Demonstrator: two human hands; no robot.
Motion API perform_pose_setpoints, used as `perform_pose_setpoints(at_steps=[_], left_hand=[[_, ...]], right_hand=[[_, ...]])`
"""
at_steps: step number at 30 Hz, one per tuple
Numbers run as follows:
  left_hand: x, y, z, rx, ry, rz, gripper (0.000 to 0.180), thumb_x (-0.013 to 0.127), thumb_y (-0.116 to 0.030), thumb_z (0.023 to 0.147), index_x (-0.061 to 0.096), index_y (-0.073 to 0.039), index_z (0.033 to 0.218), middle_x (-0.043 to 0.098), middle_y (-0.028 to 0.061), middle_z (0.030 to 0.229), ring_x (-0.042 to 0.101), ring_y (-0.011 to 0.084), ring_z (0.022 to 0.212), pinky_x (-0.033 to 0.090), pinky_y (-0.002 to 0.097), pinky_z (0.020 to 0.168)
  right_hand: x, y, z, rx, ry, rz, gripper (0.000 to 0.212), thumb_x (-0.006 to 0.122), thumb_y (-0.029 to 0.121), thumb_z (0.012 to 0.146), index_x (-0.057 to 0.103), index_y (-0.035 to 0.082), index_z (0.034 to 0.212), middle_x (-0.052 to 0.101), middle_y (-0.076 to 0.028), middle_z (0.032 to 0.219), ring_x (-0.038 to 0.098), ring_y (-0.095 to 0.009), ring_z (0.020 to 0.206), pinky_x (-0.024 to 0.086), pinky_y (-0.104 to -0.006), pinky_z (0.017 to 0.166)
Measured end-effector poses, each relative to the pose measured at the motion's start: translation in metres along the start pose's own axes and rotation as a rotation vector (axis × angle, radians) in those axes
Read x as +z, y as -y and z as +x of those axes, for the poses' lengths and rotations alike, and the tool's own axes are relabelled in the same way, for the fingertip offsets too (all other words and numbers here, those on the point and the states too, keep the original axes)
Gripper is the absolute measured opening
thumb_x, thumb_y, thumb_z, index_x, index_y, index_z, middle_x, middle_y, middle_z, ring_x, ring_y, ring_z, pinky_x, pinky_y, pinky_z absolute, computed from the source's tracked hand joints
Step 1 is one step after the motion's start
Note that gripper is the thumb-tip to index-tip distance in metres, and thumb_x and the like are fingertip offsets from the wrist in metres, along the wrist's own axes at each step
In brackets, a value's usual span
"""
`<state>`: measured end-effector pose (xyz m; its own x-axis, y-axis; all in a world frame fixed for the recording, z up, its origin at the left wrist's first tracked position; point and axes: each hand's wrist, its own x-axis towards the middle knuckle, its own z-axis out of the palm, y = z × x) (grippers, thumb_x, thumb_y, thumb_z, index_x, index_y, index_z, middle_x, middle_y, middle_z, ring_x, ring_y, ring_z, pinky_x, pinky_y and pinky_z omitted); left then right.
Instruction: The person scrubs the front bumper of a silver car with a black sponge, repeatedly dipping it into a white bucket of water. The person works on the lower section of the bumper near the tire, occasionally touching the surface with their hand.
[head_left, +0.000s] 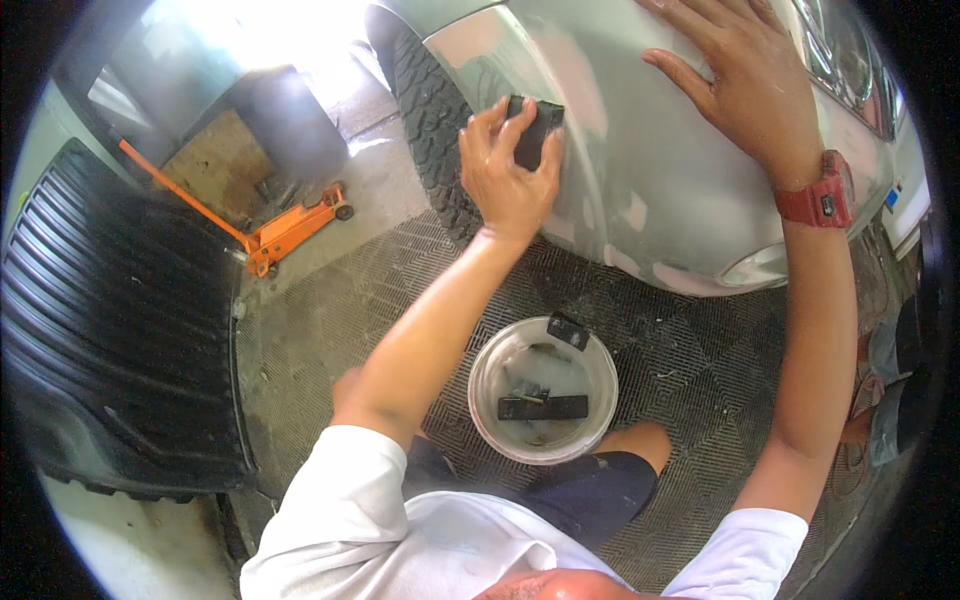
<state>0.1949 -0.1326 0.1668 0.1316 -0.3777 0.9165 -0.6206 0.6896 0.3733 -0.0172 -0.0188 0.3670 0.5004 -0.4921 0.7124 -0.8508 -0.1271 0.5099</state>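
Observation:
My left hand [508,190] is closed round a black sanding block [537,138], pressing it to the car's fender beside the wheel arch. The grey car body [650,170] shows pinkish filler patches [575,75] around the block and lower on the bumper. Farther right, my right hand [745,85] lies flat on the panel with fingers spread, holding nothing; its upper fingertips are cut off by the picture's edge. A red watch [822,192] is on that wrist. Left of the block stands the dark, chunky-treaded tyre [430,130].
Between my knees stands a white bucket [478,405] of cloudy water, a black block [568,331] on its rim and a long black block [560,407] inside. An orange floor jack [295,232] and ribbed black liner [120,320] are left. Another person's legs [888,410] show far right.

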Motion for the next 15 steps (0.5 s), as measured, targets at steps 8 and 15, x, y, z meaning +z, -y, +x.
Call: perform_pose_setpoints(at_steps=[8, 15], left_hand=[[0.002, -0.006, 0.01, -0.002, -0.024, -0.028, 0.043, 0.088, -0.034, 0.09, 0.083, -0.011, 0.126, 0.068, 0.0181, 0.137, 0.063, 0.0418, 0.126, 0.054, 0.0531, 0.107], [0.019, -0.009, 0.064, -0.212, -0.206, -0.063, 0.043, 0.088, -0.035, 0.09, 0.084, -0.01, 0.125, 0.067, 0.0198, 0.131, 0.063, 0.0432, 0.126, 0.054, 0.0542, 0.106]], right_hand=[[0.01, -0.005, -0.002, -0.064, -0.101, 0.008, 0.046, 0.082, 0.036, 0.096, 0.08, 0.007, 0.132, 0.069, -0.008, 0.156, 0.046, -0.028, 0.162, 0.025, -0.0531, 0.141], [0.006, 0.0, 0.002, -0.024, -0.05, 0.053, 0.046, 0.083, 0.035, 0.095, 0.081, 0.007, 0.131, 0.069, -0.008, 0.156, 0.046, -0.027, 0.162, 0.024, -0.0528, 0.141]])
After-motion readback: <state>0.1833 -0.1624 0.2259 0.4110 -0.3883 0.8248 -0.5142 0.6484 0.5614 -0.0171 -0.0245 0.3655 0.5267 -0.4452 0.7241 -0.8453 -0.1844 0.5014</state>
